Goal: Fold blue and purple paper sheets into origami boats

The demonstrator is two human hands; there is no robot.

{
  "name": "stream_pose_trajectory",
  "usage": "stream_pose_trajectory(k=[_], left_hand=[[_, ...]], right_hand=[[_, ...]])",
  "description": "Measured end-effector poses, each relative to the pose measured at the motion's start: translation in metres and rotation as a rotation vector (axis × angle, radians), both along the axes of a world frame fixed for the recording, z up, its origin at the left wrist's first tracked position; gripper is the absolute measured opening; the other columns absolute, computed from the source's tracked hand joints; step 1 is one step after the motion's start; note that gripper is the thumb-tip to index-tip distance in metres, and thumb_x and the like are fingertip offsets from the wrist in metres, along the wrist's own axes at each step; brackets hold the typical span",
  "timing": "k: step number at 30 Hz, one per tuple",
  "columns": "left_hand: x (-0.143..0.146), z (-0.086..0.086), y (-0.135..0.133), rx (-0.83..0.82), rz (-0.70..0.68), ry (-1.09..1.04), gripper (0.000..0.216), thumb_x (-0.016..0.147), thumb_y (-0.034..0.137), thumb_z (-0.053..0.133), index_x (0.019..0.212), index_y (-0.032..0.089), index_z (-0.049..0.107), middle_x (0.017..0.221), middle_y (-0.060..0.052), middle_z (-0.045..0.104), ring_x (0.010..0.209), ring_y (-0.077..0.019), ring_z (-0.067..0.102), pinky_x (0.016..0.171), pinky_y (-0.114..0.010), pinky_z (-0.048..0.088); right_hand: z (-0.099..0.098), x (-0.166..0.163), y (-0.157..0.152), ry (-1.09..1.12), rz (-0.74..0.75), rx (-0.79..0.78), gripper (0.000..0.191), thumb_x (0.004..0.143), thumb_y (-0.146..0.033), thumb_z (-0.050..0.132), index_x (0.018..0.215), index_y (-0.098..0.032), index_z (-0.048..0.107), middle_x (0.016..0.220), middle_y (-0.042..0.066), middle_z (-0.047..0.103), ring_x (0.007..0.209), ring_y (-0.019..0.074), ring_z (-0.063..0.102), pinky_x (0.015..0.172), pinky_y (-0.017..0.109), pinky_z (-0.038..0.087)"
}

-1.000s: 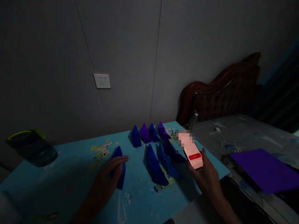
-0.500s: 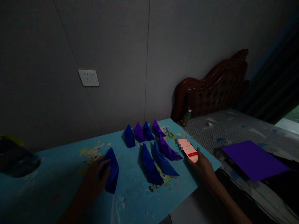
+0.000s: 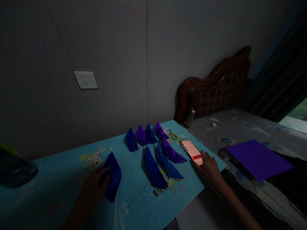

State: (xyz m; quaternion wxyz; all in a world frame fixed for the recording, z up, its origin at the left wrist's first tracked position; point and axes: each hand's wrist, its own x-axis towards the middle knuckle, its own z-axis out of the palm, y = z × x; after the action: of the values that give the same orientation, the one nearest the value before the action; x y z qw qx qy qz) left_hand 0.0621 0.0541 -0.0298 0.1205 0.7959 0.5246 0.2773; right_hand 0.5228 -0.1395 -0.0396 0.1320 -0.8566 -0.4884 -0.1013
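My left hand [image 3: 94, 185] is closed on a dark blue folded paper boat [image 3: 114, 175] at the front left of the table, thumb and fingers on its near side. My right hand [image 3: 209, 166] is at the table's right edge. Its thumb and forefinger grip the near end of a phone [image 3: 193, 152] with a lit, partly blurred screen, and its other fingers are loosely stretched. Between the hands stand more paper boats: a dark blue one [image 3: 153, 171], a lighter blue one [image 3: 168, 164] and a purple one [image 3: 171, 151]. Several smaller-looking boats [image 3: 141, 135] form a row behind.
Yellow-handled scissors [image 3: 174, 135] lie near the far right corner of the blue cartoon-patterned table [image 3: 136, 207]. A dark rounded object [image 3: 16, 172] stands at far left. On the bed to the right lie a purple sheet [image 3: 260, 159] and a bottle [image 3: 190, 119].
The view has shifted slightly. The fingers of my right hand have spread beside the phone. My left hand and its boat have moved slightly towards me.
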Motion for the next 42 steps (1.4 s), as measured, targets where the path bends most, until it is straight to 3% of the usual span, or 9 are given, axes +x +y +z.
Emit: stream_pose_trajectory(k=[6,11,13,16,19,24,29,33,42], left_hand=[[-0.005,0.011,-0.006,-0.082,-0.023,-0.117,0.037,0.08,0.045,0.051,0.102,0.022,0.07,0.112,-0.011,0.073,0.102,-0.0308,0.069,0.091,-0.049,0.055],[0.001,0.021,-0.017,-0.111,-0.016,-0.243,0.039,0.078,0.047,0.053,0.102,0.021,0.071,0.11,-0.009,0.074,0.102,-0.03,0.07,0.088,-0.045,0.058],[0.005,0.026,-0.023,-0.106,-0.008,-0.295,0.04,0.077,0.048,0.055,0.102,0.022,0.071,0.111,-0.008,0.073,0.104,-0.0294,0.069,0.09,-0.044,0.057],[0.009,0.034,-0.031,-0.091,-0.02,-0.338,0.041,0.077,0.051,0.057,0.102,0.021,0.071,0.113,-0.008,0.072,0.107,-0.0287,0.067,0.095,-0.044,0.054],[0.009,0.038,-0.032,-0.045,-0.039,-0.387,0.041,0.078,0.051,0.058,0.105,0.022,0.07,0.116,-0.008,0.07,0.111,-0.0279,0.065,0.096,-0.043,0.054],[-0.005,0.03,-0.015,0.093,-0.066,-0.361,0.035,0.085,0.046,0.054,0.107,0.023,0.067,0.12,-0.008,0.065,0.116,-0.0262,0.061,0.104,-0.045,0.047],[-0.024,0.006,0.009,0.174,-0.085,-0.29,0.03,0.086,0.041,0.05,0.103,0.023,0.067,0.116,-0.009,0.066,0.113,-0.0258,0.062,0.103,-0.045,0.048],[-0.031,-0.006,0.014,0.1,-0.021,-0.315,0.028,0.084,0.038,0.05,0.097,0.021,0.069,0.108,-0.01,0.069,0.103,-0.0262,0.067,0.094,-0.044,0.054],[-0.01,-0.002,-0.005,-0.071,-0.046,-0.615,0.021,0.078,0.031,0.058,0.093,0.021,0.069,0.104,-0.008,0.066,0.102,-0.0251,0.066,0.077,-0.037,0.062]], right_hand=[[0.056,-0.086,-0.023,0.102,0.144,0.549,0.036,0.092,-0.035,0.045,0.121,-0.019,0.059,0.12,0.016,0.066,0.116,0.0306,0.06,0.098,0.051,0.047],[0.072,-0.189,-0.024,0.224,1.029,0.562,0.041,0.09,-0.018,0.052,0.131,-0.028,0.052,0.099,0.006,0.075,0.096,0.024,0.069,0.085,0.042,0.056],[0.068,-0.223,-0.013,0.281,1.174,0.598,0.042,0.094,-0.021,0.05,0.136,-0.026,0.047,0.092,0.006,0.076,0.089,0.0209,0.07,0.076,0.035,0.058],[0.065,-0.264,0.009,0.511,1.054,0.583,0.047,0.091,-0.018,0.051,0.136,-0.029,0.046,0.106,0.007,0.072,0.095,0.0197,0.067,0.079,0.033,0.058],[0.069,-0.292,0.038,0.689,0.816,0.404,0.047,0.089,-0.023,0.056,0.136,-0.025,0.049,0.135,0.011,0.055,0.124,0.0242,0.053,0.102,0.041,0.049],[0.069,-0.315,0.1,0.747,0.656,0.346,0.043,0.092,-0.027,0.053,0.134,-0.019,0.051,0.145,0.015,0.042,0.133,0.0301,0.041,0.109,0.051,0.039],[0.053,-0.321,0.137,0.634,0.726,0.334,0.035,0.09,-0.015,0.05,0.122,-0.017,0.063,0.127,0.015,0.056,0.121,0.0288,0.05,0.104,0.048,0.043],[0.039,-0.32,0.143,0.663,0.702,0.371,0.035,0.085,-0.009,0.054,0.116,-0.019,0.067,0.127,0.012,0.054,0.117,0.025,0.053,0.102,0.042,0.044],[0.015,-0.315,0.155,0.996,0.689,0.397,0.046,0.075,-0.016,0.066,0.12,-0.023,0.06,0.108,0.004,0.069,0.097,0.0235,0.067,0.086,0.039,0.054]])
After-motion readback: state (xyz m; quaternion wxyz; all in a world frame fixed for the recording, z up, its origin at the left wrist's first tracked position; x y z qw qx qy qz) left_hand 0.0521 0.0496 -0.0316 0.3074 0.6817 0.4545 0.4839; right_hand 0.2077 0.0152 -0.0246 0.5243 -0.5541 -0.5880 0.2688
